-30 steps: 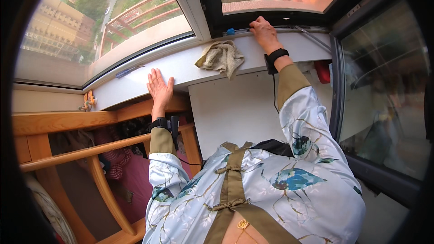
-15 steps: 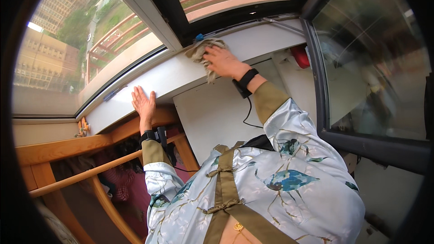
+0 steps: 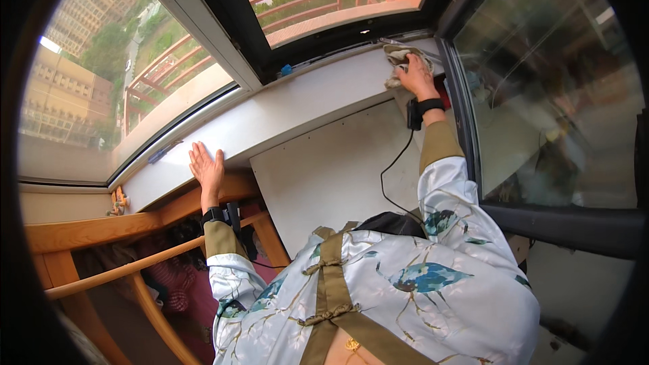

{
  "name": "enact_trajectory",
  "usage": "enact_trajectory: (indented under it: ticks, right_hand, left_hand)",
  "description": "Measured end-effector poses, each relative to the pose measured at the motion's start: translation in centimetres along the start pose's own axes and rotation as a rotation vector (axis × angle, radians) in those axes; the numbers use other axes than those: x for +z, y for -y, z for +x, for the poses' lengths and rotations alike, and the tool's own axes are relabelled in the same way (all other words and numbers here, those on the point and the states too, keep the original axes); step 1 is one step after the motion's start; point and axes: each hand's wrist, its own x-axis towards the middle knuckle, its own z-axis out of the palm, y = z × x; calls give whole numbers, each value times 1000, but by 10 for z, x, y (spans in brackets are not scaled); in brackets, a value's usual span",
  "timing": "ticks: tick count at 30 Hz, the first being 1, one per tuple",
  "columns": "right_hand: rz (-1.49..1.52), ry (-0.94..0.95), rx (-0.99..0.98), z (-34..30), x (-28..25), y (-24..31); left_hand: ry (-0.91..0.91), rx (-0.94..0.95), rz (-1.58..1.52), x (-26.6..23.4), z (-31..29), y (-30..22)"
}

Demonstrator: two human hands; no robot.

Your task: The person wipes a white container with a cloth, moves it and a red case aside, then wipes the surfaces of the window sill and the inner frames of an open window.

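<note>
A white windowsill (image 3: 304, 98) runs across in front of me beneath the window. At its right end, my right hand (image 3: 418, 78) presses a crumpled beige-grey cloth (image 3: 394, 57) against the surface; the palm hides part of the cloth. My left hand (image 3: 208, 170) rests on the sill's near edge at the left, holding nothing, fingers stretched out. Beyond its fingertips lies a slim blue pen-like item (image 3: 164, 151). A small blue object (image 3: 286, 69) sits by the dark window frame, between my two hands.
An opened dark-framed window sash (image 3: 466, 122) stands close to my right arm. Below the sill is a white panel (image 3: 324, 169). At left are wooden rails (image 3: 135, 272) and a small orange figure (image 3: 119, 201). Thin black cables hang from both wrists.
My right hand has slid the cloth rightward along the sill, from the window's middle post to the right end. My left hand stays on the sill's edge.
</note>
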Motion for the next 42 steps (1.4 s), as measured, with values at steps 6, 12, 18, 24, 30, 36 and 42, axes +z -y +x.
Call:
enact_trajectory:
  ticks: [6,12,18,24,30,36,42]
  right_hand:
    - [-57,-4,-53,-27,11,53]
    - [4,-44,-314,-54,23,92]
    - [182,-111,-199,-15,25,95]
    - [687,-202,-197,34,6,69]
    - [363,-782,-167,110,-39,32]
    - [189,-525,-112,162,-21,-7]
    - [92,-414,-161,153,-25,20]
  left_hand:
    - [1,-18,5,-5,-2,1]
    - [-4,-9,-2,-5,-3,-2]
    - [1,-1,25,-5,-4,2]
    - [7,-18,32,-6,-5,6]
    - [-2,0,30,-8,-9,5]
    - [1,14,30,-8,-9,-2]
    - [43,-21,42,-17,-11,-6]
